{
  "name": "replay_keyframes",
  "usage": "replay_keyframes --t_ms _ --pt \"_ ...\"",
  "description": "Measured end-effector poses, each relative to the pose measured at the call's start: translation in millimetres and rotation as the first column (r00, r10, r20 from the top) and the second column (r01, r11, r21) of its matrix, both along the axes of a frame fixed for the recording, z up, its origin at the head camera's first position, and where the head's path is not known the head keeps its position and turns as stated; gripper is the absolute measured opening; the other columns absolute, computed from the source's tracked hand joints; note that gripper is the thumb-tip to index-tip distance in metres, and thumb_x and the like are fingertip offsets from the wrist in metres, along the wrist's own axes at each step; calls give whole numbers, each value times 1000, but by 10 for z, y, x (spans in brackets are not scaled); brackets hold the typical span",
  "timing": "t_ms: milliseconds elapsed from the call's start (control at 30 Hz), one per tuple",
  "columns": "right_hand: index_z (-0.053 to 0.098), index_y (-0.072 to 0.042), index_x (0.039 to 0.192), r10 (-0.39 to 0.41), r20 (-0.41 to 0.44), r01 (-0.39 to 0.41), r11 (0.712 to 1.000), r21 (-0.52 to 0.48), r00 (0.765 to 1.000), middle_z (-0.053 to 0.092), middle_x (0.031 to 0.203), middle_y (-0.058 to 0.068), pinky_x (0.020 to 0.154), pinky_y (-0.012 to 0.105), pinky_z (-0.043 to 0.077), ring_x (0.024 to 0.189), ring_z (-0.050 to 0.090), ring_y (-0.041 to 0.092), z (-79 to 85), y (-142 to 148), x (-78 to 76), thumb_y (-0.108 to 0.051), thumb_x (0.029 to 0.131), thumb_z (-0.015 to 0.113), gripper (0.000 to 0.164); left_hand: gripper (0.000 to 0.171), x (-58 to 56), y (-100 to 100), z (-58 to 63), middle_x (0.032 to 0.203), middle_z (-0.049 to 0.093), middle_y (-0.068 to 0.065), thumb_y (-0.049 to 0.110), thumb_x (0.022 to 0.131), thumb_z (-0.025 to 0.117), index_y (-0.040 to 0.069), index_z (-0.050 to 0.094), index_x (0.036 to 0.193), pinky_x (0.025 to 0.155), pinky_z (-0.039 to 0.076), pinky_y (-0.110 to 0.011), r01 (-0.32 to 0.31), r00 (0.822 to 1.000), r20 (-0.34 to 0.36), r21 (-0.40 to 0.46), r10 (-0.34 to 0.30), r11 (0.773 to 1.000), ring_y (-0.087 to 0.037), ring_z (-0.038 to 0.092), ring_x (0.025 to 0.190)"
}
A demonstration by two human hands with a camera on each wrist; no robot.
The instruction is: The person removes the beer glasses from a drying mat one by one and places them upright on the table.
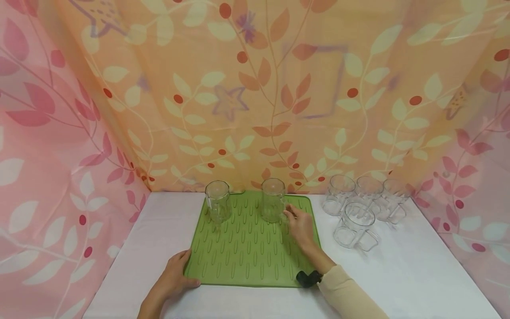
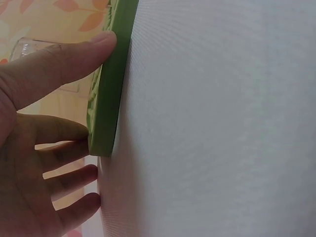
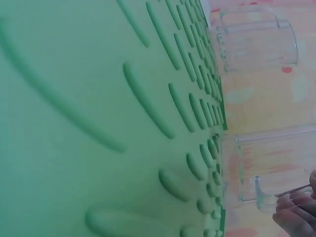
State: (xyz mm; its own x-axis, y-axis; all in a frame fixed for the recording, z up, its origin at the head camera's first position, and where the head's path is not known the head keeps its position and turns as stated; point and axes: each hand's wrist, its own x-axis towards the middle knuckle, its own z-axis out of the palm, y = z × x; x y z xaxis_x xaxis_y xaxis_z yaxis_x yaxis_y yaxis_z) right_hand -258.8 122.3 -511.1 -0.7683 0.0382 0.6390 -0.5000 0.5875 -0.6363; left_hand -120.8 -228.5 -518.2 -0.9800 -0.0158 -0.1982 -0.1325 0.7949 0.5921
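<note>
A green ridged mat [image 1: 255, 248] lies on the white table. My left hand [image 1: 172, 274] is at its front left corner, the thumb along the front edge and the fingers spread at the side. In the left wrist view the thumb [image 2: 64, 64] touches the mat's rim [image 2: 109, 98]. With my right hand [image 1: 299, 226] I hold the handle of a clear glass mug [image 1: 272, 201], upright at the mat's back. In the right wrist view the fingers [image 3: 295, 215] are at that mug's handle, partly cut off. Another glass mug [image 1: 218, 201] stands on the mat's back left.
Several more glass mugs [image 1: 353, 226] stand grouped on the table right of the mat. A black device [image 1: 308, 279] on my right wrist hangs over the mat's front right corner. Patterned cloth [image 1: 255, 88] closes off the back and both sides.
</note>
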Motion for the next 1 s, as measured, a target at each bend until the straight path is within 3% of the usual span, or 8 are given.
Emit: replay_keyframes --t_ms 167,333,567,800,1000 --pt "74 7 95 -5 -44 8 998 68 999 75 85 18 62 39 61 72 74 30 54 71 43 -2 79 76 18 105 2 4 -3 148 37 -29 23 63 89 -9 33 146 112 29 -65 -9 1000 7 5 9 1000 -50 30 138" --pt "72 10 101 42 -54 -41 999 10 998 75 89 20 62 37 60 75 74 30 123 144 112 1 78 77 25 105 1 4 6 148 37 -29 24 63 89 -9 33 146 112 29 -64 -3 1000 2 0 3 1000 -50 30 137" --pt "73 7 103 124 -82 -128 991 -47 989 75 90 18 67 8 54 75 74 28 168 256 181 3 80 74 24 106 -2 1 8 148 37 -29 24 63 90 -10 33 146 112 29 -64 -1 1000 3 5 1 1000 -50 30 137" --pt "74 9 97 145 -172 -152 988 -28 974 75 85 20 67 10 56 72 73 31 244 331 239 9 76 75 21 106 -7 -3 -6 148 37 -29 23 63 89 -9 33 146 112 29 -64 -4 1000 4 11 4 1000 -50 29 137" --pt "74 8 99 141 -167 -147 989 -23 976 75 87 18 68 10 55 73 74 28 304 375 302 11 74 76 25 106 -13 -6 -7 148 37 -29 24 63 89 -9 32 146 111 29 -65 -2 1000 12 12 2 1000 -50 30 137"
